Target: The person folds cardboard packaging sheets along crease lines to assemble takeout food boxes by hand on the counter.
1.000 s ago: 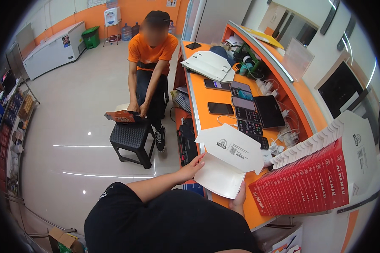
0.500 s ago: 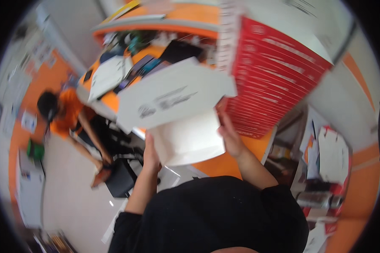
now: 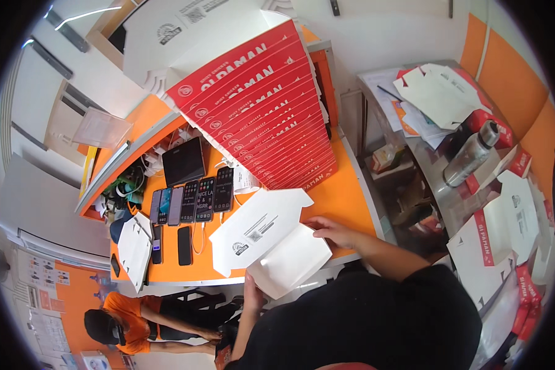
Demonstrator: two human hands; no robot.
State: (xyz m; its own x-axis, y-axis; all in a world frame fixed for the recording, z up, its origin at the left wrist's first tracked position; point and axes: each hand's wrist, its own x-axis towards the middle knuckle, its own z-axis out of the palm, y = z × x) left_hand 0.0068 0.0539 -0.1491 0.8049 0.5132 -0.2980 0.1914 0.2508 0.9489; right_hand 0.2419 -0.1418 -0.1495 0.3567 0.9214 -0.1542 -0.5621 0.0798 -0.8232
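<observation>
The person point(image 3: 364, 314) has turned to face the nested red-and-white cartons point(image 3: 268, 114), bringing the white carton point(image 3: 294, 260) along, its lid point(image 3: 259, 226) still open. It hangs over the orange bench's point(image 3: 354, 216) front edge, left hand point(image 3: 252, 296) and right hand point(image 3: 332, 232) partly curled, gripping opposite sides; it remains handheld.

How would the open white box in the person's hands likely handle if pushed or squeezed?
The box is probably light: it looks like thin card. Its lid, spread without obvious sagging, seems fairly stiff, though it may hinge freely. The hollow base could dent.
</observation>
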